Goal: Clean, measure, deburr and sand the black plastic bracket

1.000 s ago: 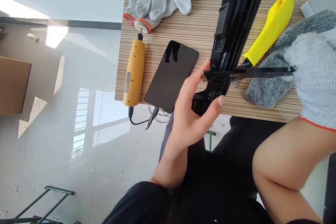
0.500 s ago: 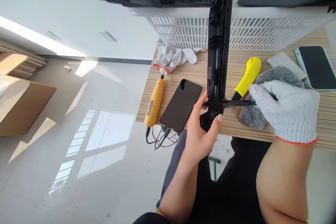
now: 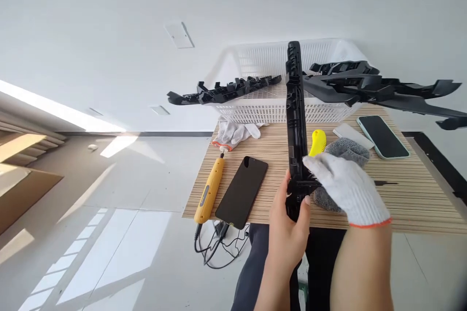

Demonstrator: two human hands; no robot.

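Note:
My bare left hand (image 3: 288, 226) grips the lower end of a long black plastic trim piece (image 3: 296, 126), which stands nearly upright above the table's front edge. Clips and ribs line its visible side. A thin black strip (image 3: 303, 184) crosses the piece just above my left fingers and runs under my right hand (image 3: 345, 182). That hand wears a white knit glove with an orange cuff. Its fingers are closed at the right edge of the trim piece; anything between the fingertips is hidden. A thin dark end (image 3: 386, 183) shows beyond the glove.
Behind stands a white slotted basket (image 3: 251, 111) with black plastic parts (image 3: 226, 91) across it. On the striped table lie a yellow corded tool (image 3: 209, 189), a phone (image 3: 242, 192), another phone (image 3: 383, 136), a glove (image 3: 233, 132), a yellow handle (image 3: 318, 142) and a grey cloth (image 3: 346, 150).
My right hand has moved left, from the outer end of the strip to the trim piece's edge. My left hand keeps its grip. The view has tilted up, showing more of the basket.

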